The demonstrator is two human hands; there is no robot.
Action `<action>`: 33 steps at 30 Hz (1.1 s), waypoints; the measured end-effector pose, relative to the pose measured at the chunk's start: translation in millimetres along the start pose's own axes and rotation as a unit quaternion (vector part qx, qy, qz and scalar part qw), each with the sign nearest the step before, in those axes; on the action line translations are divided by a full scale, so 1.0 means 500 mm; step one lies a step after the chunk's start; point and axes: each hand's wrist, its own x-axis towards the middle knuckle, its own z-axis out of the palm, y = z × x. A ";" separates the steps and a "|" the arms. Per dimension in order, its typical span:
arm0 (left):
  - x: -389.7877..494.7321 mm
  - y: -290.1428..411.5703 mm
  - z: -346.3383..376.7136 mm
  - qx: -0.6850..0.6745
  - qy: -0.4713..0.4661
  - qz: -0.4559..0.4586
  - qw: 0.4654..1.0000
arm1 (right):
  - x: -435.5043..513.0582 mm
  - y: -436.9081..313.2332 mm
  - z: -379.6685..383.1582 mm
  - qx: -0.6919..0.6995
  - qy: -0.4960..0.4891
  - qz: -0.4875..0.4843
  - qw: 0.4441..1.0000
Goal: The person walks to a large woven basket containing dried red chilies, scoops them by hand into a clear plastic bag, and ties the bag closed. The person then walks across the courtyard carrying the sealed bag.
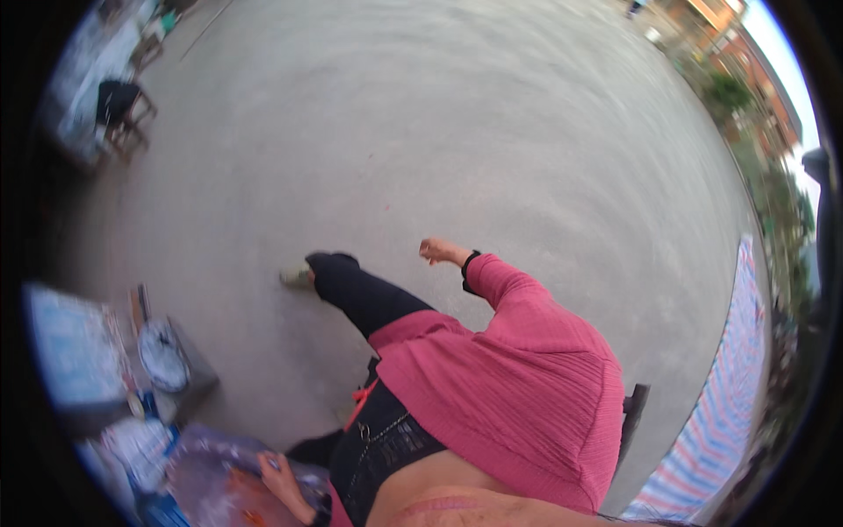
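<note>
My right hand point(436, 251) hangs over the grey concrete ground, its fingers loosely curled and a little apart, with nothing seen in it. Low in the view, my left hand point(282, 475) lies over a translucent purplish plastic bag or liner point(197, 454). Inside that plastic are blurred orange-red pieces point(253, 515). Whether my left fingers grip the plastic cannot be told. Near this hand stands a dial scale point(163, 356) with a round white face. My pink cardigan point(527, 388) and one dark trouser leg point(369, 300) cover the middle of the view.
A light-blue tabletop or box point(76, 349) and white plastic packs point(138, 451) stand beside the scale. Far left, wooden stools point(135, 122) stand by a covered table point(85, 72). A striped tarpaulin point(711, 421) lies along the right. Behind my shoulder rises a dark chair post point(634, 408).
</note>
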 end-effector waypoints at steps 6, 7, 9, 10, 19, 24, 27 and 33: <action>-0.025 0.068 -0.046 0.024 -0.020 -0.068 0.997 | -0.022 -0.133 0.001 0.103 0.010 -0.118 0.988; -0.026 0.088 -0.049 0.047 -0.020 -0.084 0.995 | -0.029 -0.163 0.012 0.092 0.011 -0.121 0.988; -0.030 0.118 -0.064 0.078 -0.002 -0.067 0.995 | -0.046 -0.224 0.035 0.065 0.021 -0.147 0.987; -0.032 0.134 -0.073 0.095 -0.019 -0.083 0.992 | -0.055 -0.255 0.044 0.051 0.027 -0.165 0.985; 0.009 0.275 -0.109 0.313 0.020 -0.069 0.947 | -0.078 -0.513 0.150 -0.121 -0.007 -0.451 0.884; 0.154 0.305 -0.075 0.176 -0.002 0.078 0.981 | -0.041 -0.556 0.192 -0.231 -0.019 -0.581 0.780; 0.310 0.265 0.049 0.150 -0.056 0.186 0.969 | -0.015 -0.553 0.212 -0.279 -0.049 -0.586 0.759; 0.476 0.100 0.403 0.026 -0.192 -0.011 0.981 | 0.004 -0.550 0.227 -0.259 -0.070 -0.573 0.775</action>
